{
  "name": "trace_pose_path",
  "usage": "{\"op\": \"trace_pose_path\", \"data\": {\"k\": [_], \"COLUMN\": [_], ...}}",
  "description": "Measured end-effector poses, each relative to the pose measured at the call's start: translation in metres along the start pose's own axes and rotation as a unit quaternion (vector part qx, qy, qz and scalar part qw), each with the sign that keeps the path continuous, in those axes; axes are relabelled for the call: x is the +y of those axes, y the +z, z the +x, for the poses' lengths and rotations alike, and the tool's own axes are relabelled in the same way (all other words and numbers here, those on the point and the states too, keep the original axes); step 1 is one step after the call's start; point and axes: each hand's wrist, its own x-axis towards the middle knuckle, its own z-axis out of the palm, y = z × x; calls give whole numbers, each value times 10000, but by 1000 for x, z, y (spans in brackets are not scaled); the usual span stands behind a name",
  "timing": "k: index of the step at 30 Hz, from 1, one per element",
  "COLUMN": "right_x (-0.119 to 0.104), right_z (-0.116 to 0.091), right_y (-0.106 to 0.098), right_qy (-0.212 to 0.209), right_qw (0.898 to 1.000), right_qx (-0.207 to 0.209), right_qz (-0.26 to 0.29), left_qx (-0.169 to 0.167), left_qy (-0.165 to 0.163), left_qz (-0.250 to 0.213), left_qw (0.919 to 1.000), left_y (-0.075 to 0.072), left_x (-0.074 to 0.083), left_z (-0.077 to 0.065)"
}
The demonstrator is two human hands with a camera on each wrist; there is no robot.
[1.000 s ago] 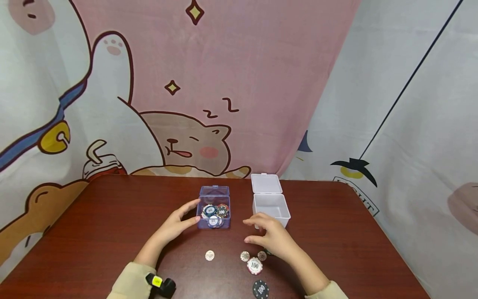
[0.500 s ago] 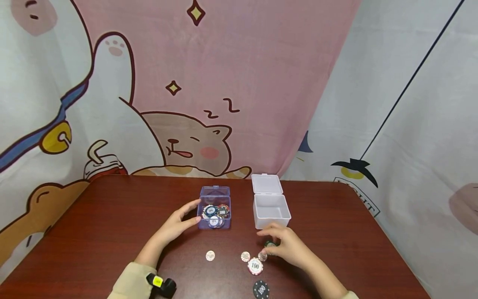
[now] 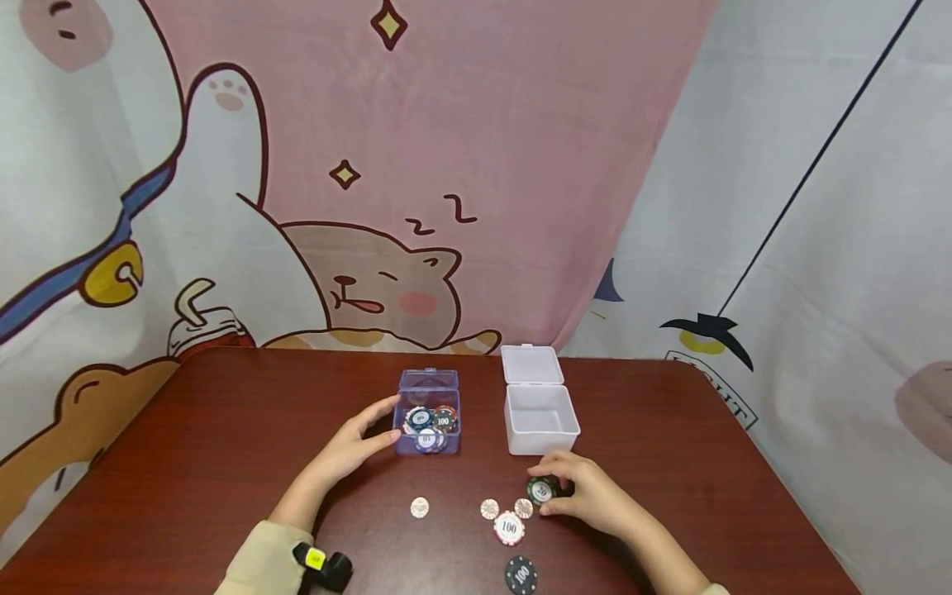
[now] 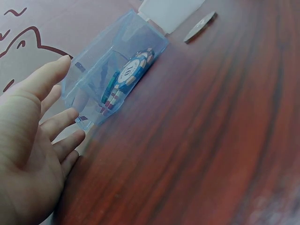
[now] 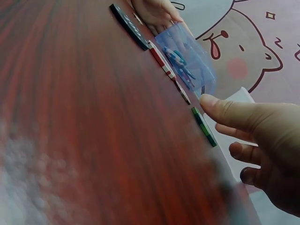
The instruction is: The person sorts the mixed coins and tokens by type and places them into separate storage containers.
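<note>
In the head view my left hand (image 3: 345,453) rests its fingertips at the left side of a clear blue plastic box (image 3: 406,446) with its lid up. Several poker chips (image 3: 426,440) are inside that box. My right hand (image 3: 591,493) is spread around a green poker chip (image 3: 541,492) marked 20. The right wrist view has this green chip (image 5: 203,126) lying flat on the table, with the thumb above it and the other fingers apart. Whether a fingertip touches the chip I cannot tell.
A white plastic box (image 3: 543,445) stands lid up at the right. Nearer lie a white-and-red 100 chip (image 3: 509,528), a black 100 chip (image 3: 521,574) and small pinkish coin-like discs (image 3: 420,507). The brown table (image 3: 223,463) ends at a printed cloth (image 3: 521,165).
My right hand has moved right and toward the table's near side, from the front of the white box to around the green chip. The left hand has stayed at the blue box.
</note>
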Motion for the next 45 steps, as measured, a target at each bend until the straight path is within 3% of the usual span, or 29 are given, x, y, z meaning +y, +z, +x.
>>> {"op": "trace_pose_path", "data": {"k": [6, 11, 17, 31, 45], "right_x": [3, 5, 7, 8, 7], "right_z": [-2, -2, -2, -3, -4], "right_y": [0, 1, 2, 6, 10], "right_qy": [318, 276, 195, 272, -9], "right_qw": [9994, 9995, 9998, 9996, 9990], "right_qx": [-135, -97, -57, 74, 439], "right_qz": [-20, -73, -63, 54, -59], "left_qx": [71, 78, 101, 90, 93], "left_qy": [68, 115, 231, 119, 19], "left_qz": [-12, -21, 2, 34, -42], "left_qw": [10000, 9999, 9997, 9999, 9999], "left_y": [1, 0, -1, 0, 1], "left_x": [-23, -34, -34, -38, -33], "left_z": [7, 8, 8, 10, 7]}}
